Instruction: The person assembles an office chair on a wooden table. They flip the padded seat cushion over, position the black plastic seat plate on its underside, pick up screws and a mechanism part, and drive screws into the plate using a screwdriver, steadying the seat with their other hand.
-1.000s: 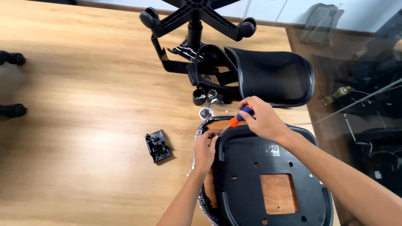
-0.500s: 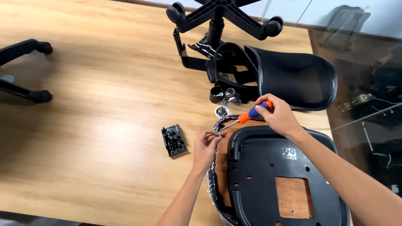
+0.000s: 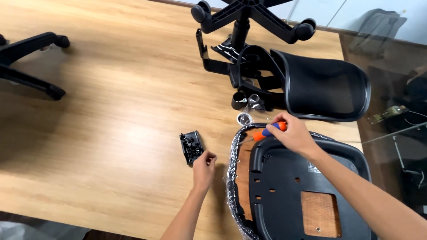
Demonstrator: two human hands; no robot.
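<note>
My right fingers (image 3: 284,126) are wrapped round the orange and blue handle of a screwdriver (image 3: 267,131), its thin shaft slanting down to the near-left edge of the upturned chair seat (image 3: 302,195). My right hand (image 3: 293,135) rests over the seat's far edge. The handle is thick and ribbed, so I judge it sits firm in a full fist; the tool is light and stiff, and the grip belongs on the handle, not on the slick metal shaft.

My left fingers (image 3: 208,156) are curled narrow, pinched together just left of the seat; whether they hold a screw I cannot tell, it would be too small to see. My left hand (image 3: 203,169) hovers right at the near corner of a small black tray of screws (image 3: 191,146), which lies on the desk (image 3: 111,111) left of the seat. Those screws look tiny, hard and apt to roll, best taken one at a time by fingertip.

The seat itself lies bottom up, a hard black plastic shell over bare wood, clear wrap crinkled along its left rim. It looks bulky and rigid, the wrap slippery. Beyond the seat lies the mesh backrest (image 3: 324,89) with the wheeled base (image 3: 249,18).
</note>
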